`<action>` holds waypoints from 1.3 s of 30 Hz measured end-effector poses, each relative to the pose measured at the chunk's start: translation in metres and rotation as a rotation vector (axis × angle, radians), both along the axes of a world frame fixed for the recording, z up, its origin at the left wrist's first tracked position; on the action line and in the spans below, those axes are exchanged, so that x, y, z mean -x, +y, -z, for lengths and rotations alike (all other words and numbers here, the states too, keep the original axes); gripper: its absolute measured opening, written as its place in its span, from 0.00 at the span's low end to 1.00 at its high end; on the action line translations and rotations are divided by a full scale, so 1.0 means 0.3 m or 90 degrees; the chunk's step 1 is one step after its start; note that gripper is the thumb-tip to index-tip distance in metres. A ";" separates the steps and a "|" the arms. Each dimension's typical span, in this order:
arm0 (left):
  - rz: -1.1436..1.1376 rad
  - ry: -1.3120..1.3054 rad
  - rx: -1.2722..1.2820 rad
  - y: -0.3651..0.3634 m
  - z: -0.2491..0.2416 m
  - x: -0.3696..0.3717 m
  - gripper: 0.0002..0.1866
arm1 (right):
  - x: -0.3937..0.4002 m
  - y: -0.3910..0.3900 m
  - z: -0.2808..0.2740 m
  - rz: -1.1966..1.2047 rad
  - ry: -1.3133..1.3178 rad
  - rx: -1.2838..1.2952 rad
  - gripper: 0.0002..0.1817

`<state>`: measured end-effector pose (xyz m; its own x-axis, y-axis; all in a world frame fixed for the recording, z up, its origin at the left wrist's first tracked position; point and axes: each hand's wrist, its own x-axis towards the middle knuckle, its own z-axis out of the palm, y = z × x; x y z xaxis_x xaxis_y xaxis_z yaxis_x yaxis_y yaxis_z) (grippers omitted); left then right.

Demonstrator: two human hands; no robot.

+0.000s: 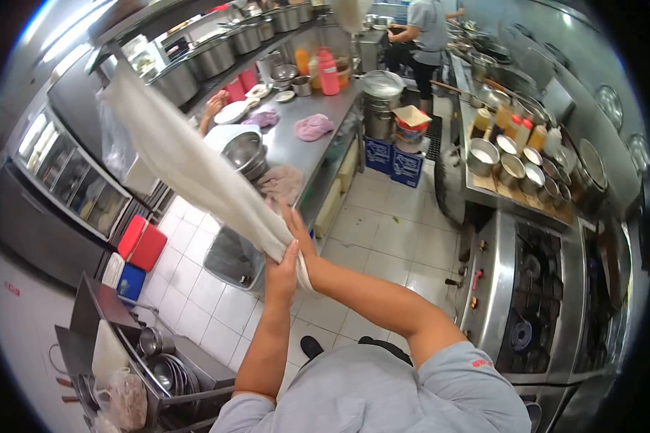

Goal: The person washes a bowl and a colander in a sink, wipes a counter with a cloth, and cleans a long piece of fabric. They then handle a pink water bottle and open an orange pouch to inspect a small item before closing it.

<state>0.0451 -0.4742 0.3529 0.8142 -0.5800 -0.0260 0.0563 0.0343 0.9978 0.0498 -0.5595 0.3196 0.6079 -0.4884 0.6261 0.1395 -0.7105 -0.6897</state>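
Observation:
A long strip of pale dough or cloth [195, 162], which of the two I cannot tell, stretches from my hands up to the upper left. My left hand [282, 270] has its fingers wrapped round the lower end. Close against it, my right hand [300, 234] presses on the same end, its fingers extended along the strip. A short tail of it hangs below my wrists. Behind the hands, a pinkish cloth [282, 182] lies at the edge of the steel counter [307, 155], beside metal bowls [244, 151].
Gas stoves [531, 289] stand at the right, below pots and sauce bottles. A grey bin [231, 256] is on the floor beyond my hands. A red cooler [142, 242] stands at the left. A co-worker [426, 36] stands at the back; another person's hand [213, 107] shows over the counter.

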 end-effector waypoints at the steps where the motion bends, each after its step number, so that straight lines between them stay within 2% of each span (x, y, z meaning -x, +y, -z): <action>1: 0.021 -0.005 0.070 0.005 0.006 -0.025 0.26 | -0.007 0.029 0.010 -0.021 0.043 0.068 0.32; 2: 0.024 0.033 0.042 0.042 0.008 -0.071 0.24 | -0.003 0.053 0.022 -0.042 0.086 0.136 0.31; 5: 0.079 0.214 0.091 0.155 -0.054 -0.174 0.25 | 0.023 0.143 0.051 -0.111 0.216 0.326 0.29; 6: 0.044 0.198 0.131 0.177 -0.082 -0.178 0.27 | 0.070 0.160 -0.120 -0.175 0.247 0.328 0.28; 7: 0.047 0.197 0.200 0.198 -0.125 -0.175 0.29 | 0.059 0.171 -0.158 -0.232 0.181 0.230 0.27; 9: 0.117 0.299 0.522 0.187 -0.157 -0.165 0.31 | 0.030 0.208 -0.204 -0.341 0.057 0.030 0.27; 10: 0.132 0.265 0.564 0.196 -0.144 -0.210 0.32 | 0.032 0.263 -0.225 -0.414 -0.004 -0.299 0.28; 13: 0.340 0.397 0.619 0.244 0.010 -0.372 0.33 | 0.005 0.328 -0.213 -0.380 -0.125 -0.518 0.28; 14: 0.199 0.101 0.509 0.228 0.122 -0.363 0.34 | 0.003 0.321 -0.216 -0.380 -0.047 -0.551 0.29; 15: 0.008 -0.147 0.339 0.211 0.233 -0.355 0.35 | 0.008 0.310 -0.226 -0.342 0.030 -0.503 0.29; 17: 0.007 0.032 0.394 0.177 0.187 -0.234 0.35 | 0.012 0.255 -0.264 -0.250 0.177 -0.398 0.29; 20: -0.005 0.307 0.464 0.133 0.026 -0.025 0.36 | -0.140 0.105 -0.011 -0.220 0.172 -0.309 0.28; 21: 0.046 0.267 0.397 0.134 -0.053 0.039 0.38 | -0.162 0.062 0.004 -0.222 0.165 -0.284 0.28; 22: 0.124 0.189 0.337 0.157 -0.112 0.050 0.37 | -0.127 0.002 -0.011 -0.220 0.166 0.012 0.26; 23: 0.193 0.112 0.278 0.193 -0.163 0.051 0.36 | 0.005 -0.009 -0.275 -0.222 0.348 -0.105 0.21; 25: 0.316 -0.045 0.149 0.274 -0.237 0.027 0.35 | -0.023 -0.068 -0.030 -0.397 0.031 -0.607 0.23; 26: 0.375 -0.124 0.080 0.296 -0.260 0.004 0.34 | 0.016 -0.027 -0.070 -0.464 -0.070 -0.695 0.24; 28: 0.367 -0.031 0.416 0.260 -0.316 -0.087 0.31 | 0.134 0.094 -0.226 -0.592 -0.278 -0.867 0.28; 29: 0.385 0.023 0.565 0.220 -0.338 -0.135 0.30 | 0.141 0.142 -0.239 -0.612 -0.256 -0.885 0.30; 31: 0.326 0.277 0.751 0.126 -0.342 -0.174 0.31 | 0.154 0.225 -0.223 -0.653 -0.198 -0.908 0.32; 33: 0.240 0.430 0.701 0.084 -0.256 -0.179 0.32 | 0.132 0.287 -0.139 -0.655 -0.164 -0.922 0.32; 34: 0.199 0.503 0.672 0.072 -0.215 -0.171 0.32 | 0.144 0.282 -0.159 -0.542 -0.181 -1.008 0.30; 35: 0.230 0.444 0.624 0.080 -0.169 -0.147 0.33 | 0.156 0.276 -0.179 -0.423 -0.204 -1.083 0.29; 37: 0.290 0.319 0.534 0.120 -0.069 -0.085 0.35 | 0.049 0.245 0.009 -0.353 -0.360 -1.133 0.25; 39: 0.270 0.393 0.507 0.168 -0.025 -0.031 0.31 | 0.001 0.155 0.146 -0.479 -0.418 -1.194 0.20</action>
<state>0.0544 -0.4238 0.3604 0.5193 -0.8421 0.1454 0.6996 0.5166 0.4936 0.0496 -0.5130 0.2758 0.8874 -0.4589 -0.0448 0.4546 0.8870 -0.0814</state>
